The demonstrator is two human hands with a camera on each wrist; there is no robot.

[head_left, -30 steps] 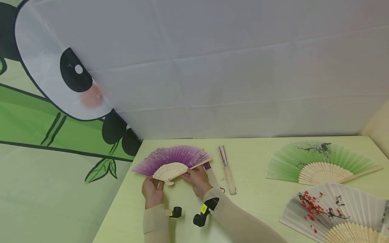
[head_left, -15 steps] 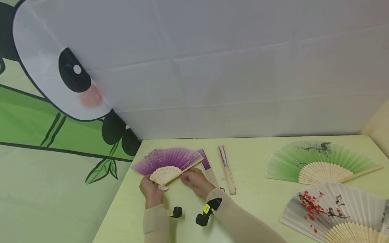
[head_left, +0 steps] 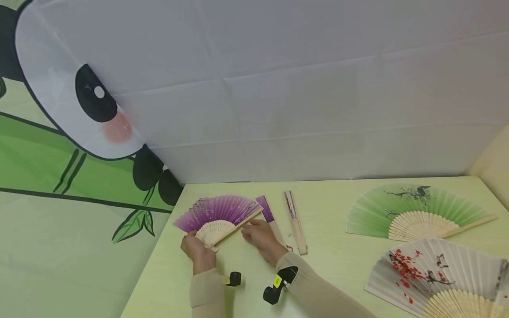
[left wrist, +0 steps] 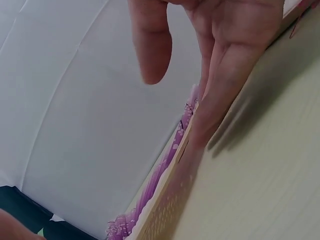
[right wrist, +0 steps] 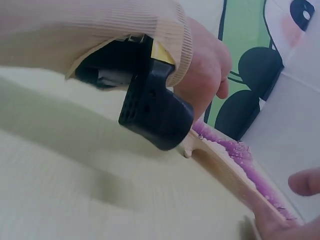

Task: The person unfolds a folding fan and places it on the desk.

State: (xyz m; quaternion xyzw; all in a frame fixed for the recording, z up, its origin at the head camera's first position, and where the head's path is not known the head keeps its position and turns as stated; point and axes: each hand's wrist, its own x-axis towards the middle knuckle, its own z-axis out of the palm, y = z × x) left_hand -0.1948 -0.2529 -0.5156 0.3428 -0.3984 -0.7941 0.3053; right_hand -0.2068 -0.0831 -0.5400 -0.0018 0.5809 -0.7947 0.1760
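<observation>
An open purple folding fan [head_left: 224, 210] with pale ribs is held over the table's left part. My left hand [head_left: 198, 252] grips it near its lower left end, by the pivot. In the right wrist view, that left hand [right wrist: 202, 70] shows behind the black wrist camera, the fan's ribs [right wrist: 225, 167] running out from it. My right hand [head_left: 263, 238] is at the fan's right guard stick. In the left wrist view, the right hand [left wrist: 227, 60] has its fingers at the fan's edge and its thumb held apart. Some fingertips are hidden.
A folded purple fan [head_left: 268, 214] lies partly behind my right hand, beside another folded fan [head_left: 295, 223]. To the right lie an open green fan [head_left: 397, 203] and an open white fan with red blossoms [head_left: 425, 265]. The pale table [head_left: 330, 282] meets a wall cloth [head_left: 298, 110] at the back.
The fan's right end has shifted left, uncovering more of the folded purple fan. My right thumb and fingers have come away from their hold on the guard stick.
</observation>
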